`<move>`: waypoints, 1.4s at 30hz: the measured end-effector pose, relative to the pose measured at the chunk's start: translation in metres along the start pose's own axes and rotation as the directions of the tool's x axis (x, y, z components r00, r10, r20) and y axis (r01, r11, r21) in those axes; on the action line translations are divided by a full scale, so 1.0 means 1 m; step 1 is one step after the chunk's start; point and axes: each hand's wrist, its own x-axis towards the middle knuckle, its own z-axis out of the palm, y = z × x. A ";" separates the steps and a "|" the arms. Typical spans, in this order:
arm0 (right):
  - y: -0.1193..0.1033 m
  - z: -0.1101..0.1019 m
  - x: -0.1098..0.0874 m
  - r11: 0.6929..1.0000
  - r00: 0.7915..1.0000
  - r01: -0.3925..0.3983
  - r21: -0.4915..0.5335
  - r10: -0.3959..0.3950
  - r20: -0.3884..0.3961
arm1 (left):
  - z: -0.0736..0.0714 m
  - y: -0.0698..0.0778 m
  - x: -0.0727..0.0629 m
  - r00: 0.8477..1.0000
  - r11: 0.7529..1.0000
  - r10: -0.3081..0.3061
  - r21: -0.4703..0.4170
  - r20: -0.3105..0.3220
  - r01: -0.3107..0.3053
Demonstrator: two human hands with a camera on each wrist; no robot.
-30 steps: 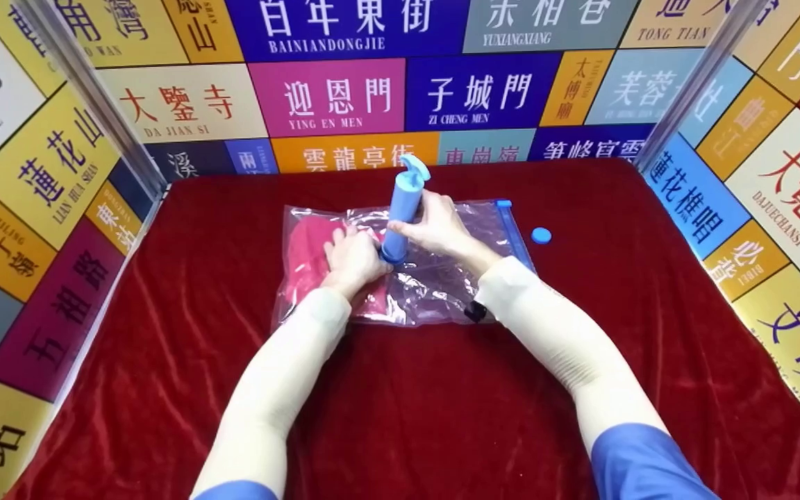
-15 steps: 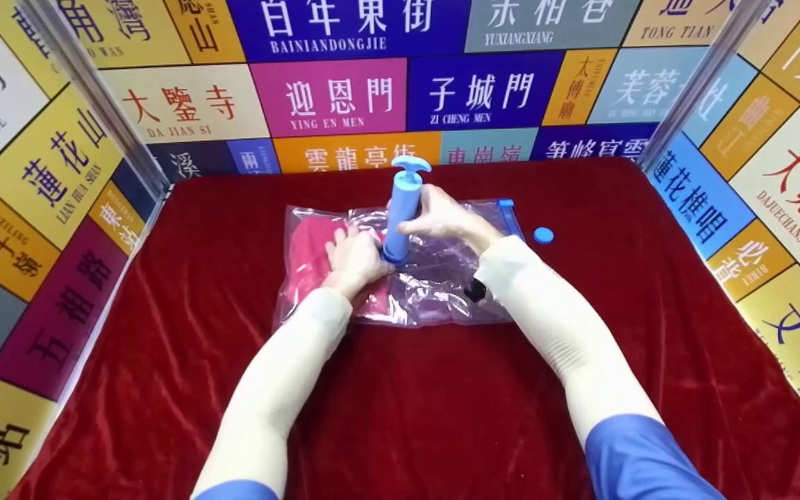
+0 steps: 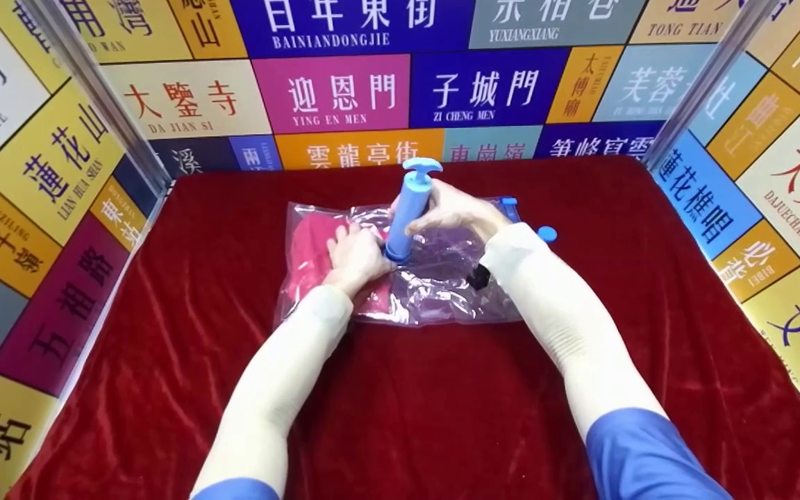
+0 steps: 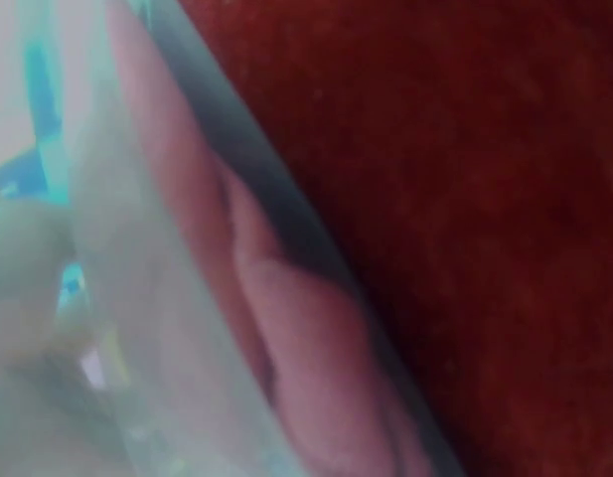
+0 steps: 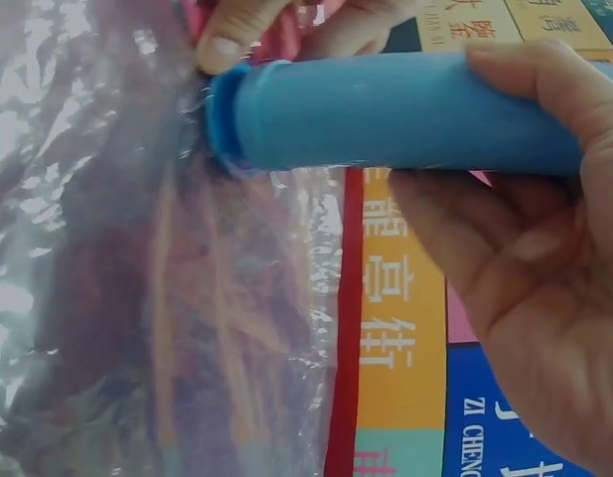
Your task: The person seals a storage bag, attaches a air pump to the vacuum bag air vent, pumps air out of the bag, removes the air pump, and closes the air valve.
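Observation:
A clear plastic bag (image 3: 435, 298) lies flat, with folded pink cloth (image 3: 313, 246) inside its left part. On it stands a light-blue hand pump (image 3: 410, 208), tilted a little right, its base at a darker blue ring (image 5: 225, 117). My right hand (image 3: 452, 210) holds the pump's barrel, thumb on one side and fingers on the other. My left hand (image 3: 358, 260) presses on the bag over the cloth, fingers spread. In the right wrist view, its thumb touches the ring's edge. The left wrist view is hazy and shows pink cloth (image 4: 306, 348) under plastic.
A round blue cap (image 3: 547, 234) lies on the red velvet cloth (image 3: 442, 403) right of the bag. A blue zip slider (image 3: 509, 203) shows at the bag's far right corner. Sign-printed walls (image 3: 341, 94) stand at the back and sides.
The pump's T-shaped handle has turned to lie crosswise, and the pump leans slightly more to the right. My right hand has shifted right a little; my left hand stays put.

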 end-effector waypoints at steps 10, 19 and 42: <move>-0.007 -0.011 0.004 0.999 0.996 -0.032 -0.006 0.032 0.080 | -0.001 0.001 0.003 1.000 1.000 0.010 -0.012 0.017 -0.010; -0.012 0.001 0.010 0.995 0.998 -0.058 -0.080 0.057 -0.006 | -0.002 -0.003 0.001 1.000 1.000 0.009 -0.024 0.014 -0.009; 0.005 0.033 0.004 0.907 0.924 -0.117 -0.404 -0.049 -0.378 | 0.000 -0.003 0.001 1.000 1.000 -0.006 -0.025 0.023 0.006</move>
